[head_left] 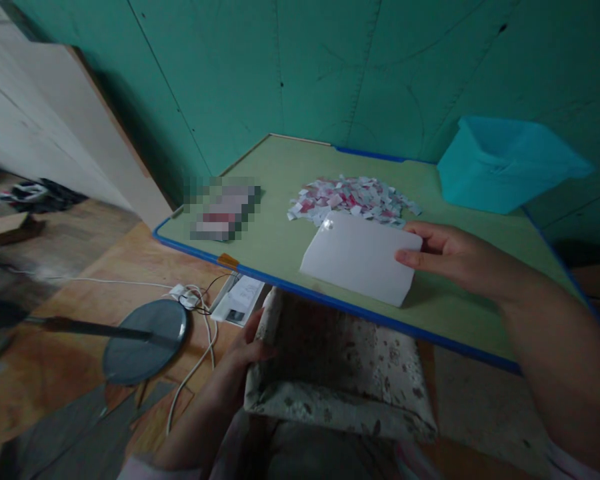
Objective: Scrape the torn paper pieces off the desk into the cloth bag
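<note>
In my right hand [437, 250] is a flat white plastic scraper [363, 257], its thumb on the near face and fingers behind. The scraper's lower edge is at the green tabletop [460, 300], in front of a heap of small paper scraps [353, 198], white and pink. My left hand [247, 350] grips the left rim of a fabric-covered box [340, 403] with a floral print. That box is held just below the table's front edge, open side up; its inside is dark.
A turquoise bin [500, 167] stands at the table's back right. At the left of the tabletop lies a pixelated item [227, 213]. Below on the floor are a round grey stand base [147, 340], white cables [213, 333] and an open white box [240, 297]. A green wall [330, 67] rises behind.
</note>
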{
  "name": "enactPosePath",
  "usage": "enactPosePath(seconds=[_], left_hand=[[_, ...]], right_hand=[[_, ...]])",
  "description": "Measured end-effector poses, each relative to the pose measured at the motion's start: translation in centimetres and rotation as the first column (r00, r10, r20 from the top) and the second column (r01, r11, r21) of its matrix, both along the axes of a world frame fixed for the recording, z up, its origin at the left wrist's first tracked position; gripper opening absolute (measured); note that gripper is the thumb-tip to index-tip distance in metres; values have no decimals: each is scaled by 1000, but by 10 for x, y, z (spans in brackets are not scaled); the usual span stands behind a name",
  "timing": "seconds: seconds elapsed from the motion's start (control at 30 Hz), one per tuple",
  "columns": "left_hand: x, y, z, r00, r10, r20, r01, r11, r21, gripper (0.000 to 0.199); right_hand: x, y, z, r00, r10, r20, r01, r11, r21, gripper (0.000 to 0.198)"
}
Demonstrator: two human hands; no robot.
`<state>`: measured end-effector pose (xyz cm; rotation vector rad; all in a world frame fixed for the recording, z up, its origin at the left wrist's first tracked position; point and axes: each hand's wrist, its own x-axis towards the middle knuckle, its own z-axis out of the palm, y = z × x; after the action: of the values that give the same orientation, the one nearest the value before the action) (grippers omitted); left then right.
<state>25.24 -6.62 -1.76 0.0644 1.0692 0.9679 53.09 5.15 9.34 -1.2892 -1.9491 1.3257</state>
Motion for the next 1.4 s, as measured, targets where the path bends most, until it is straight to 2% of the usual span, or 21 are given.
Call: enactPosePath(seconds=[0.07,0.13,0.3,0.5,0.57,0.67,0.73,0.8,0.87,0.93,1.0,1.1,1.2,1.4], left_hand=[[2,-3,2,999,27,-21,-25,997,72,77],[1,-3,2,998,35,-45,-29,993,117,71],[-9,7,-7,995,-91,-30,90,995,-49,102],[-11,9,-12,997,-74,15,75,995,-66,118],[-11,9,-12,997,-70,17,71,995,-73,121],[-10,11,-12,998,-64,27,67,992,-103,121],[-8,9,-10,997,-64,34,68,990,-124,117],[-4,5,-6,998,-52,20,54,994,-94,104],[1,-1,0,1000,17,-5,-16,999,32,79],[5,-5,4,999,37,-7,-36,992,119,62],[7,-7,6,999,20,-45,-13,989,150,54],[7,-4,0,995,7,-99,8,988,155,53],[4,0,-11,985,35,-168,-7,986,167,55],[-4,4,-33,954,114,-278,-51,973,225,49]], right_hand=[[0,0,-1,1000,14,21,-13,1000,-15,20],[0,0,-3,998,42,37,-40,998,-47,20],[-1,-2,-5,997,53,62,-49,997,-64,23],[-3,-3,-1,999,53,-3,-53,997,-55,19],[-4,-3,0,999,20,-38,-21,999,-28,19],[-4,2,-2,991,-96,-94,100,994,47,23],[-2,8,-4,970,-195,-146,214,968,128,23],[2,13,-6,939,-296,-175,331,917,222,22],[6,18,-7,907,-398,-136,420,839,345,21],[8,19,-7,871,-489,-37,442,750,493,21],[9,18,-8,845,-531,70,389,699,600,22],[6,14,-9,838,-517,174,305,709,635,24],[4,13,-10,844,-497,201,272,720,639,25],[7,12,-9,847,-514,139,314,693,649,27]])
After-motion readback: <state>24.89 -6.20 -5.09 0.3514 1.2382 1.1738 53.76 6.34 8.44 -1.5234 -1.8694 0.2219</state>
